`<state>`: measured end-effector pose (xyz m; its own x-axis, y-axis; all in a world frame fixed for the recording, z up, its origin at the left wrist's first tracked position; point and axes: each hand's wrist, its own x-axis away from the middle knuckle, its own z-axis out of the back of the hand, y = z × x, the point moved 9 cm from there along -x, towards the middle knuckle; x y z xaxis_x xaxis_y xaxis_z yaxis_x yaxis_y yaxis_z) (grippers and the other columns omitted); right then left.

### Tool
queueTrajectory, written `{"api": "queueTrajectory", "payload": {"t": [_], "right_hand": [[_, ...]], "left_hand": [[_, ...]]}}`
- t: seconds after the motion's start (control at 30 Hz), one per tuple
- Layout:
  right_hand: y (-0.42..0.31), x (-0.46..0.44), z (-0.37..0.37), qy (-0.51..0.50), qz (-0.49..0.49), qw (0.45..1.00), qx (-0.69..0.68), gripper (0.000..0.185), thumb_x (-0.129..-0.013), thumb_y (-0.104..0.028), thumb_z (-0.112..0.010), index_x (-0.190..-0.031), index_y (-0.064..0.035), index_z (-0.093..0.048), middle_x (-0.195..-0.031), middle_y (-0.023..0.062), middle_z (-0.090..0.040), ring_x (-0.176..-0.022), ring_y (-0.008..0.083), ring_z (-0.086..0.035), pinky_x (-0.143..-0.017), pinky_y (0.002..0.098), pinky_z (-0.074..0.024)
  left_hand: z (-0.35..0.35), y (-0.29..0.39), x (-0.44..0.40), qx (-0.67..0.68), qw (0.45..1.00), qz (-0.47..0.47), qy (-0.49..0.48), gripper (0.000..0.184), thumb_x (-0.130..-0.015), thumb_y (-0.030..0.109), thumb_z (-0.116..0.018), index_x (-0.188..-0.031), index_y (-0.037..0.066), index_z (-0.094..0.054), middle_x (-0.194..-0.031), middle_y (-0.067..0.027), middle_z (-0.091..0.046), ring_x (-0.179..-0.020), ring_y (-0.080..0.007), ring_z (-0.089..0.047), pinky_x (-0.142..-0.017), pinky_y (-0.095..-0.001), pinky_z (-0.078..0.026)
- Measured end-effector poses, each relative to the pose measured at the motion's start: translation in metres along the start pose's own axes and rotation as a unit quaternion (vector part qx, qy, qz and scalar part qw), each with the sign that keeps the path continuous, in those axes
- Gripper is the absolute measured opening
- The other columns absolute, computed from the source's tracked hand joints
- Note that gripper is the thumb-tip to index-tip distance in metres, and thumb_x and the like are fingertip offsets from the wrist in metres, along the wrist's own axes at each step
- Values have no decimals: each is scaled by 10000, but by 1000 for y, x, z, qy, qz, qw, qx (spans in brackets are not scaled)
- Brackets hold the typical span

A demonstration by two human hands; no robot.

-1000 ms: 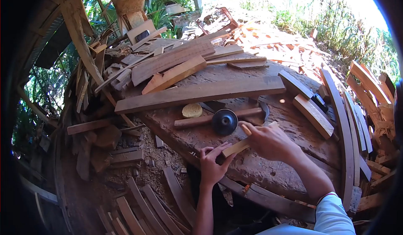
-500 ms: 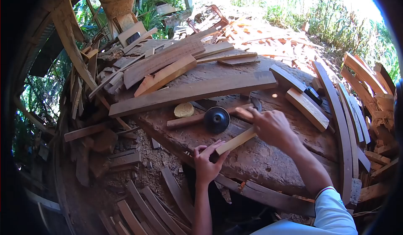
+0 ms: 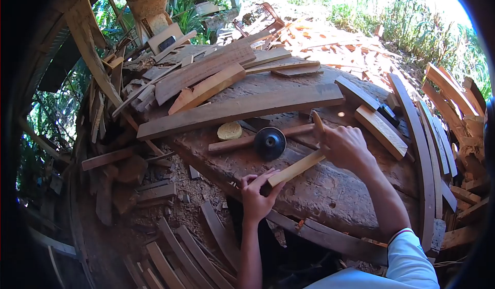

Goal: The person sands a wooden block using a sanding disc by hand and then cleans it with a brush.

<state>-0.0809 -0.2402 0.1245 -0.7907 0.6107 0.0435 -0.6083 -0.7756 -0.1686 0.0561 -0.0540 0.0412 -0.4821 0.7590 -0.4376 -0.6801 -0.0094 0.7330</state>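
My left hand (image 3: 258, 193) grips the near end of a short, light wooden strip (image 3: 296, 169) between thumb and fingers. The strip slants up to the right over the workbench (image 3: 350, 196), its far end by my right hand (image 3: 345, 147). That hand is closed round a wooden-handled tool (image 3: 318, 123); the handle's end points up and the tool's head is hidden. Just left of it, a black round disc (image 3: 270, 143) with a central hole rests against a reddish wooden bar (image 3: 227, 146). A pale yellowish round piece (image 3: 229, 130) lies behind the bar.
A long plank (image 3: 242, 111) crosses the bench beyond the disc. Several boards (image 3: 206, 75) are stacked at the back left. A short block (image 3: 380, 132) and long curved slats (image 3: 415, 155) lie on the right. More curved pieces (image 3: 170, 258) stand at lower left, near wood shavings.
My right hand has turned the tool, so its handle now points upward instead of left, and its dark metal part no longer shows. My left hand keeps its grip. The view has shifted slightly.
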Motion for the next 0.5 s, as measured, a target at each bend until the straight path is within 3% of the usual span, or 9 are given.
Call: {"api": "queueTrajectory", "payload": {"t": [0.03,0.2,0.27,0.4,0.5], "right_hand": [[7,1,8,72,-39,993,85,420,-967,-198,-634,-1383,-137,-646,-749,122,-751,-683,309,-743,-628,444,-566],[-45,16,-18,84,29,995,42,538,-948,-151,-655,-1474,-79,-569,-709,116,-720,-621,336,-714,-576,454,-535],[-89,33,-8,86,240,954,-158,464,-970,-195,-667,-1410,-78,-580,-701,129,-705,-596,369,-691,-572,482,-539],[-84,21,-24,-28,247,955,-164,365,-1015,-277,-641,-1340,-140,-545,-676,134,-676,-582,367,-682,-537,507,-529],[-38,3,0,-8,87,995,-51,329,-1015,-209,-586,-1332,-122,-588,-690,139,-696,-590,323,-706,-539,483,-534]], "left_hand": [[-1,0,0,1,1000,0,-4,326,-912,308,-830,-1163,101,-810,-1206,-61,-797,-1048,-191,-726,-1010,-361,-419],[-2,-3,2,-13,1000,4,-9,348,-907,308,-834,-1190,108,-801,-1218,-62,-792,-1030,-198,-721,-1011,-368,-420],[-2,-8,4,-14,1000,9,-8,355,-905,305,-835,-1199,111,-798,-1223,-62,-791,-1010,-206,-716,-1011,-370,-420],[-2,-13,6,-39,998,34,-28,361,-906,308,-833,-1206,111,-793,-1225,-68,-789,-1039,-202,-722,-1012,-375,-420],[-3,-6,2,-10,1000,18,-10,334,-901,285,-839,-1180,105,-801,-1205,-72,-796,-1057,-194,-729,-1010,-364,-413]]}}
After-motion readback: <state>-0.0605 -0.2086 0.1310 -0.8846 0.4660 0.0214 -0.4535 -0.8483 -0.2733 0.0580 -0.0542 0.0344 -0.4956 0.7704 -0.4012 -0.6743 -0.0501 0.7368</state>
